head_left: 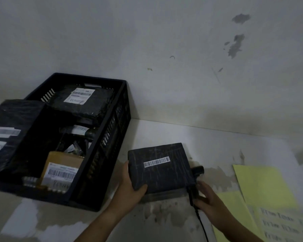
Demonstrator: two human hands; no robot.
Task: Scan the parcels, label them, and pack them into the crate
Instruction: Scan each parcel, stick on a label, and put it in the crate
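A black wrapped parcel with a white barcode strip on top is lifted slightly off the white table. My left hand grips its near left corner, thumb on top. My right hand holds the handle of a black corded barcode scanner just right of the parcel. The black plastic crate stands to the left and holds several wrapped parcels, among them a brown box with a barcode label marked RETURN.
Yellow label sheets with printed stickers lie at the right on the table. A stained white wall rises directly behind. A black parcel rests on the crate's left rim. The scanner's cable trails toward me.
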